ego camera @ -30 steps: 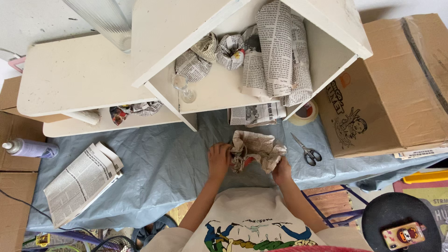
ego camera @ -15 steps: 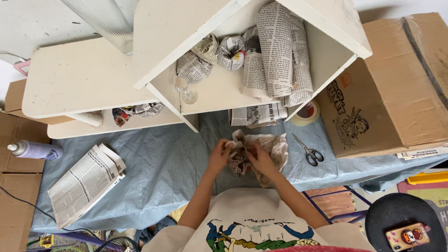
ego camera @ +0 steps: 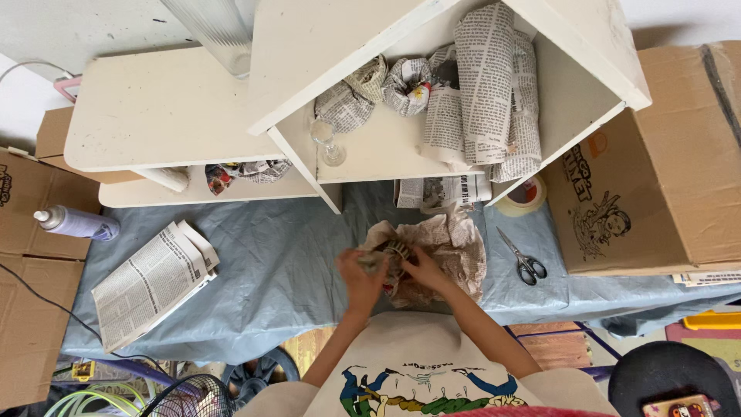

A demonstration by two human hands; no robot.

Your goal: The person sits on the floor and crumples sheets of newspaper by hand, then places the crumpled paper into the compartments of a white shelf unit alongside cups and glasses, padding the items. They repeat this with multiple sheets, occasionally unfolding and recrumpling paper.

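Note:
A crumpled sheet of newspaper lies on the blue-grey cloth in front of me, wrapped loosely around something I cannot make out. My left hand grips the bundle's left side. My right hand presses into its middle, fingers curled on the paper. Both hands touch the same bundle.
A white shelf unit stands behind, holding several newspaper-wrapped bundles and a clear glass. Scissors and a tape roll lie at right beside a cardboard box. Folded newspapers and a spray bottle lie at left.
Both hands have moved inward onto the paper bundle and the paper has been spread and reshaped; my right hand shifted left toward the middle.

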